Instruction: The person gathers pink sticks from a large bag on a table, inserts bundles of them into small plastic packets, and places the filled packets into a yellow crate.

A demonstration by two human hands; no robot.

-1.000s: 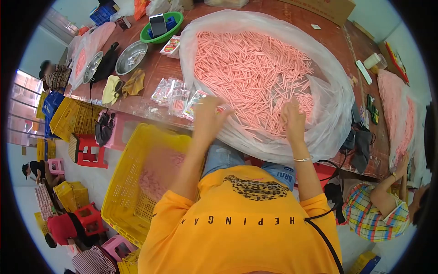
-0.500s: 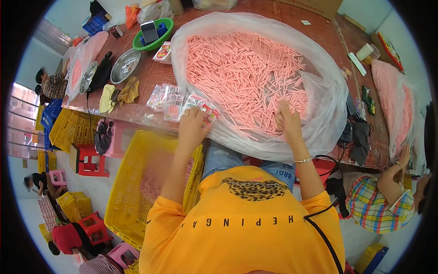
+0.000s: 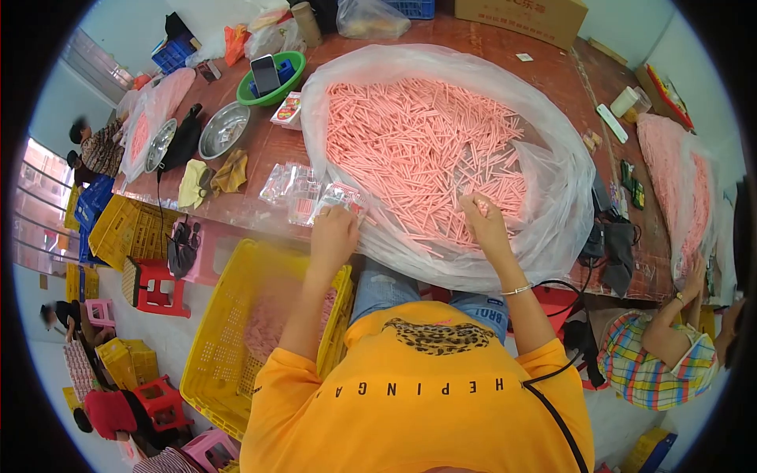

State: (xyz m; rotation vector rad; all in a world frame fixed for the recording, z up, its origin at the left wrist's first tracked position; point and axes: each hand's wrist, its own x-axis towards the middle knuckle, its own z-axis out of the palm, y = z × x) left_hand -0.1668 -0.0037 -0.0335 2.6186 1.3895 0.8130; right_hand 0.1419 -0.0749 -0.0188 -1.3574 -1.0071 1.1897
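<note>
My left hand point(image 3: 334, 230) is at the table's front edge, fingers curled at the near edge of a small printed plastic packet point(image 3: 344, 196). Beside it on the left lie several more clear packets point(image 3: 289, 186). Thin pink sticks point(image 3: 418, 150) fill a large translucent plastic bag point(image 3: 556, 169), spread open on the table. Over the right front part of the sticks my right hand point(image 3: 483, 217) is closed in a pinch; what is between its fingers is too small to make out.
A yellow crate point(image 3: 206, 347) with pink contents stands on the floor below my left arm. Metal bowls point(image 3: 225, 130), a green basin point(image 3: 293, 83) with a phone, and cloths point(image 3: 229, 172) are at left. At right, a person in a checked shirt point(image 3: 650, 351) sits by another bag point(image 3: 670, 181).
My left hand has turned and shifted slightly down on the packet, and its colourful print is now mostly out of sight. My right hand has moved a little left. The view has tilted up.
</note>
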